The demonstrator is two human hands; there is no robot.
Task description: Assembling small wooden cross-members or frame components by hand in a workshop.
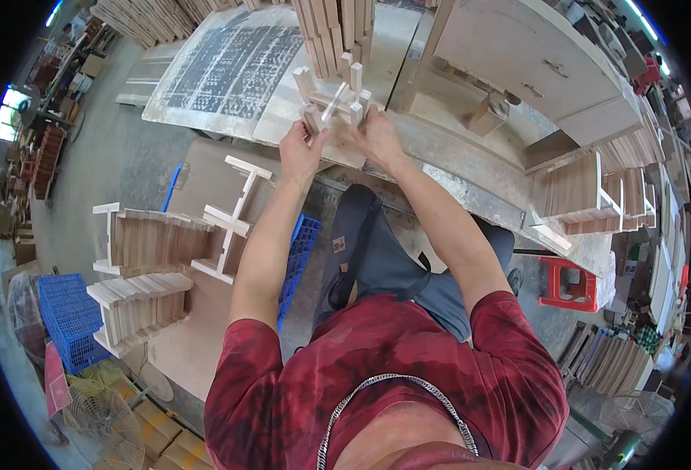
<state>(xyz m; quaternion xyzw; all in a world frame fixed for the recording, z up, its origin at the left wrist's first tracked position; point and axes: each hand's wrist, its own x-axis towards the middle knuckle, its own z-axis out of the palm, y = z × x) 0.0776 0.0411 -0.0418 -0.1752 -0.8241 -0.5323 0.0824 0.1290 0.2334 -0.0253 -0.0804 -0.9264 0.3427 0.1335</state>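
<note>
Both of my hands are at the near edge of the worktable, around a small cluster of pale wooden pieces (334, 103) with square-cut ends that cross one another. My left hand (302, 150) is closed with thumb and fingers on the near left end of these pieces. On the other side, my right hand (378, 139) has its fingers curled against the right end of the same cluster. Fingers partly cover where the pieces meet, so I cannot tell how they are joined. Just behind them stand tall bundled wooden strips (331, 35).
Left of me, stacked H-shaped wooden frames (151, 239) lie on a brown board (197, 345), near a blue plastic crate (70, 319). A wooden machine housing (533, 59) stands at the right, with more stacked frames (577, 192) and a red stool (566, 283) nearby.
</note>
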